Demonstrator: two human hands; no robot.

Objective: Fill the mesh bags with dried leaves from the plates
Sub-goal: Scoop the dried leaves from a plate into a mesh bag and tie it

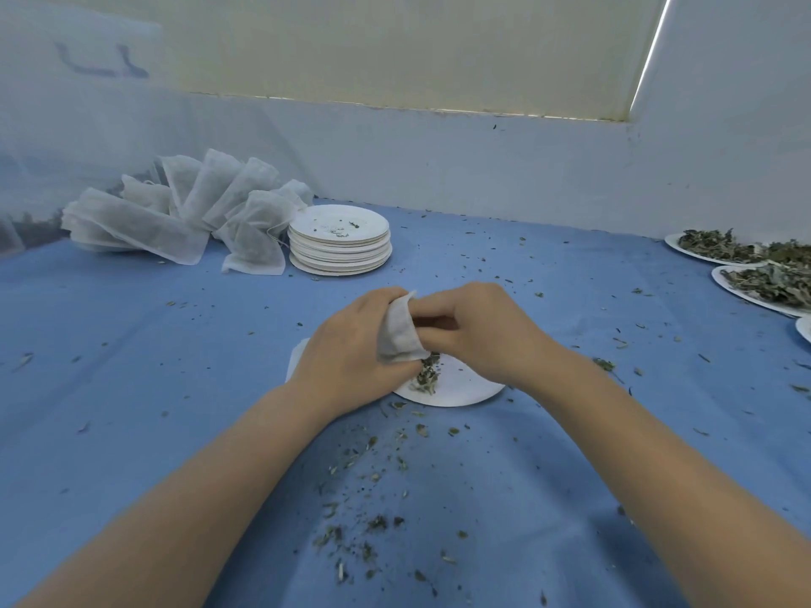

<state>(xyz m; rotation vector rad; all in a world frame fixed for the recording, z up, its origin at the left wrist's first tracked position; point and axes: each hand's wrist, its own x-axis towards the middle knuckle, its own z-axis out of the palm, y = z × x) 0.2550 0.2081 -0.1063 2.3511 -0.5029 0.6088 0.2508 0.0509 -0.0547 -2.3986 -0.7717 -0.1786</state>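
- Left hand (351, 344): the fingers curl round a small white mesh bag (400, 331) and grip its left side; the fingertips are hidden behind the bag.
- Right hand (476, 329): the fingers (432, 320) bend inward and pinch the bag's right edge at its mouth; whether they also hold leaves cannot be told.
- The bag hangs between both hands, directly above a white plate (456, 388). Its contents are not visible.
- A small clump of dried leaves (426, 375) lies on the plate below the bag; the left hand covers the plate's left part.
- Leaf crumbs (373, 498) are scattered over the blue counter (131, 366) near the forearms.
- Rear left: a pile of filled bags (184, 212) beside a stack of plates (340, 239).
- Right edge: plates heaped with leaves (763, 274), cut off by the frame.
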